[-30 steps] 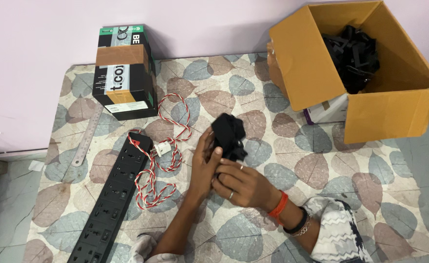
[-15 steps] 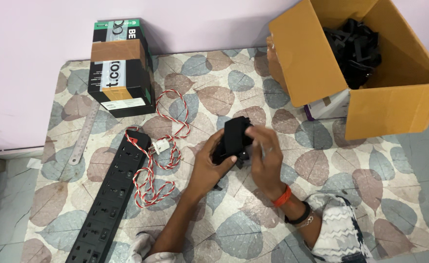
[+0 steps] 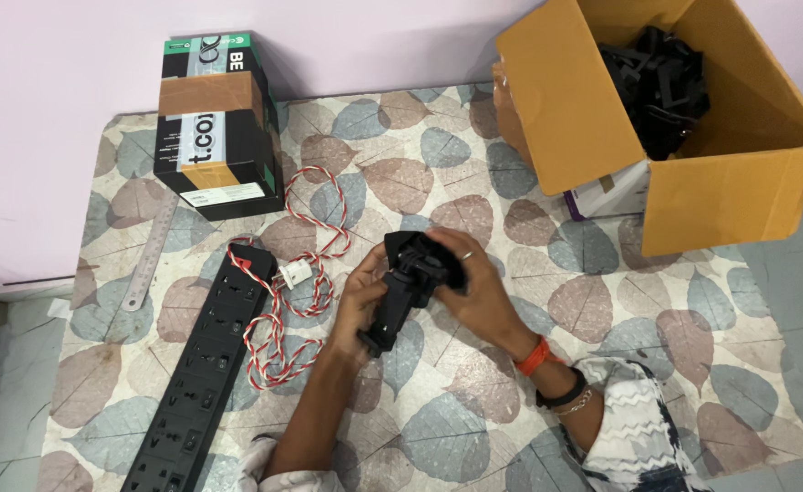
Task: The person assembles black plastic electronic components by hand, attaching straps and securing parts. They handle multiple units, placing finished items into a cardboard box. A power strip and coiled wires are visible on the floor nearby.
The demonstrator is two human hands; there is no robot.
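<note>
Closest to me, both forearms come up over the leaf-patterned desk (image 3: 693, 364) and meet above its middle. The left hand (image 3: 358, 305) is wrapped around the lower end of a black plastic part (image 3: 406, 287), its fingers clenched on it from the side. The right hand (image 3: 474, 292) covers the upper end of the same piece, fingers curled over the top and gripping it too. So the part sits lifted off the desk, tilted, held between the two hands. It looks to me like a fitting or adjusting step: the two ends are being worked against each other. What comes next probably calls for a steady left grip while the right presses or turns the top piece, though I cannot see the joint itself.

Just left of the hands lies a red-and-white twisted cord (image 3: 297, 273) running to a long black power strip (image 3: 205, 364). Beyond that, a steel ruler (image 3: 151, 264) and a taped black box (image 3: 215, 123). Far right, an open cardboard carton (image 3: 730, 200) holds more black parts (image 3: 657, 82).
</note>
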